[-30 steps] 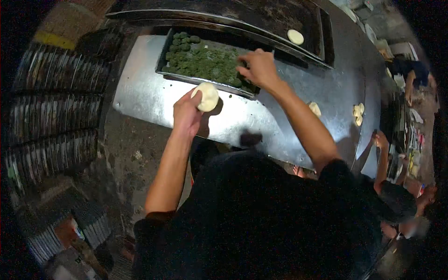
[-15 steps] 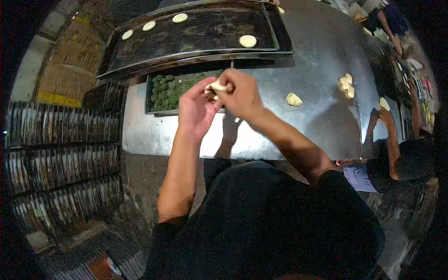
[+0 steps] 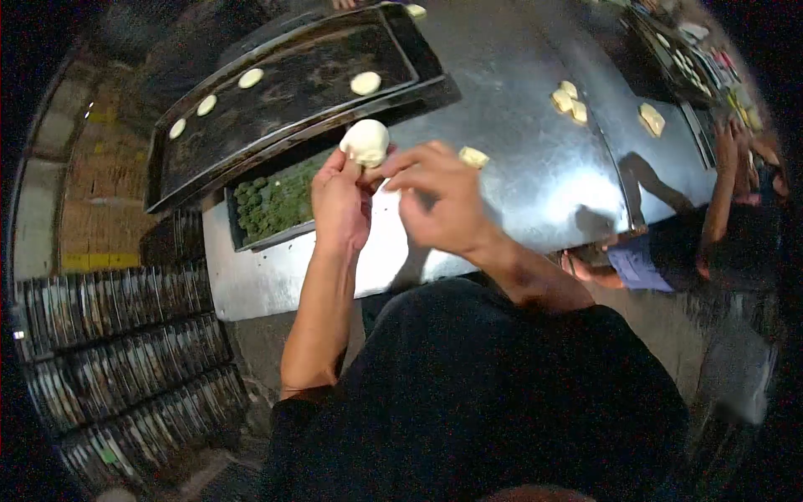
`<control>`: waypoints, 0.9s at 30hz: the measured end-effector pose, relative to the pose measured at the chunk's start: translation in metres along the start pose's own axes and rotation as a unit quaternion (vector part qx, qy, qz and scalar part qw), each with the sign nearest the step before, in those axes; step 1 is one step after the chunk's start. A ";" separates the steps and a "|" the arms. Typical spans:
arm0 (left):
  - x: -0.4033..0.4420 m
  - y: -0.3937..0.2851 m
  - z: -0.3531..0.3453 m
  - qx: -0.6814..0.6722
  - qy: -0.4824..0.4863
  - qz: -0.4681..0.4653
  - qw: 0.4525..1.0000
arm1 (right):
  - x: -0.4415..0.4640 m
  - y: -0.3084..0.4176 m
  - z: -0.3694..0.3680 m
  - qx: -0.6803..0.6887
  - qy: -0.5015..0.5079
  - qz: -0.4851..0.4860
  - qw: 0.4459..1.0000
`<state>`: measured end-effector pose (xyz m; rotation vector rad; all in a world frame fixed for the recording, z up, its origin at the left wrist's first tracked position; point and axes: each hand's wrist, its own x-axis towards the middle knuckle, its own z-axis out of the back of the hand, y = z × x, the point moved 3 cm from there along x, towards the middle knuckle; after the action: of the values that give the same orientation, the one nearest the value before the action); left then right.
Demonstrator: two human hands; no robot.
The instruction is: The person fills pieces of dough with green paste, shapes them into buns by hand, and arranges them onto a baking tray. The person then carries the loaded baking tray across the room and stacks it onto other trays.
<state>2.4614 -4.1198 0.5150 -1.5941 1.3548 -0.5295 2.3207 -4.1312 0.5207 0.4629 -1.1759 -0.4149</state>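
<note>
My left hand (image 3: 341,201) is closed around the lower part of a smooth, pale dough ball (image 3: 366,140), its gathered underside facing me. Just to the right, my right hand (image 3: 443,199) has its fingers curved and spread, apart from the dough and with nothing seen in them. Beneath and left of my hands lies a dark tray of lumpy green filling (image 3: 280,201), partly covered by my left hand. A small dough piece (image 3: 473,157) rests on the metal table beyond my right hand.
A black baking tray (image 3: 309,84) behind the filling carries several dough rounds. On the metal table (image 3: 519,197) to the right lie clustered dough pieces (image 3: 569,105) and another dough piece (image 3: 651,120), near a co-worker's arm (image 3: 724,180). Racks of trays (image 3: 125,335) stand at left.
My right hand has moved away from the dough, which earlier was pinched between both hands. The dough now shows as a rounded ball in my left hand. The view has turned right.
</note>
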 end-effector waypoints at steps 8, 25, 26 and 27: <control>-0.008 0.131 0.001 0.430 0.397 0.021 0.811 | -0.133 -0.058 0.092 -0.007 0.024 -0.520 0.854; 0.089 0.196 -0.034 0.568 0.269 -0.328 0.705 | -0.182 -0.120 0.023 -0.384 0.099 -0.247 0.884; 0.099 0.194 -0.035 0.561 0.260 -0.294 0.729 | -0.172 -0.138 0.023 -0.394 0.097 -0.196 0.893; 0.101 0.186 -0.031 0.549 0.262 -0.315 0.728 | -0.164 -0.156 0.037 -0.417 0.105 -0.221 0.875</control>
<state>2.3697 -4.2136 0.3462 -0.8090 0.4931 -1.8976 2.2214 -4.1780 0.3195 0.0019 -0.5751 -1.1777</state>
